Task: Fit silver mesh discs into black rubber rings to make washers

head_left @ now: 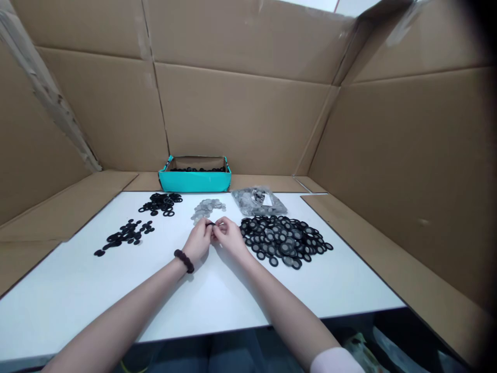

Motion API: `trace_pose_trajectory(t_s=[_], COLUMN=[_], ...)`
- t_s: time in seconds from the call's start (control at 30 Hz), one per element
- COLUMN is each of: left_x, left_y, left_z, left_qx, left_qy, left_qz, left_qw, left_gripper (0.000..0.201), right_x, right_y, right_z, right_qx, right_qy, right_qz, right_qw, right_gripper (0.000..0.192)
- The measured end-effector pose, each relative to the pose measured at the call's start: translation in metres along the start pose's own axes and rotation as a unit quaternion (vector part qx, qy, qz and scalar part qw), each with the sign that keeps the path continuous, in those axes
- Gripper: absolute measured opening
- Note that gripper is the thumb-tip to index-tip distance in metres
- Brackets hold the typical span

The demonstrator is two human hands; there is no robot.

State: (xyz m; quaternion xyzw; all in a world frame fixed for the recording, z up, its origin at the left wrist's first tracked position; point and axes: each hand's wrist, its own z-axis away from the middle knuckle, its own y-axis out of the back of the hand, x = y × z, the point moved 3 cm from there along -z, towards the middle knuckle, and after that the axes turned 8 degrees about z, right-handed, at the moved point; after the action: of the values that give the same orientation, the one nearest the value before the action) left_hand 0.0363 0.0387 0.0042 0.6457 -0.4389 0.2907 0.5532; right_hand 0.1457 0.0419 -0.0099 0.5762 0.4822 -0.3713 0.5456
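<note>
Near the middle of the white table, my left hand (200,239) and my right hand (228,235) meet, fingers pinched together. Between their fingertips is a small black ring (210,224), mostly covered by the fingers. Just beyond the hands lies a loose pile of clear, greyish discs (208,207). To the right of my right hand spreads a large heap of black rings with grey centres (285,239). Farther left are a pile of open black rings (160,203) and a scatter of small black discs (127,233). A dark band circles my left wrist.
A turquoise box (194,181) holding black pieces stands at the back. Beside it lies a clear plastic bag (259,201) of greyish pieces with a white label. Cardboard walls (248,114) enclose the white table (217,305) at the back and both sides.
</note>
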Motion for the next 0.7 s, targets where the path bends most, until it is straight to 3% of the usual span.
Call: trace_pose_trajectory(t_s=[0.2, 0.3, 0.57, 0.7], left_x=[0.006, 0.004, -0.004, 0.001], left_y=[0.012, 0.017, 0.016, 0.014], left_z=[-0.004, -0.009, -0.009, -0.008], left_qx=[-0.046, -0.078, -0.077, -0.094], left_qy=[-0.035, -0.017, 0.033, 0.036], left_qz=[-0.020, 0.031, 0.091, 0.111], left_qw=[0.998, 0.996, 0.992, 0.989], left_gripper=[0.011, 0.016, 0.018, 0.017], right_x=[-0.001, -0.004, -0.018, -0.006], right_y=[0.005, 0.007, 0.011, 0.008], right_z=[-0.005, -0.003, 0.012, 0.003], right_qx=[-0.013, -0.018, 0.040, 0.005], right_qy=[-0.001, 0.016, 0.051, -0.028], right_qz=[-0.016, -0.034, 0.120, -0.022], right_qw=[1.000, 0.999, 0.991, 0.999], right_gripper=[0.007, 0.007, 0.012, 0.017])
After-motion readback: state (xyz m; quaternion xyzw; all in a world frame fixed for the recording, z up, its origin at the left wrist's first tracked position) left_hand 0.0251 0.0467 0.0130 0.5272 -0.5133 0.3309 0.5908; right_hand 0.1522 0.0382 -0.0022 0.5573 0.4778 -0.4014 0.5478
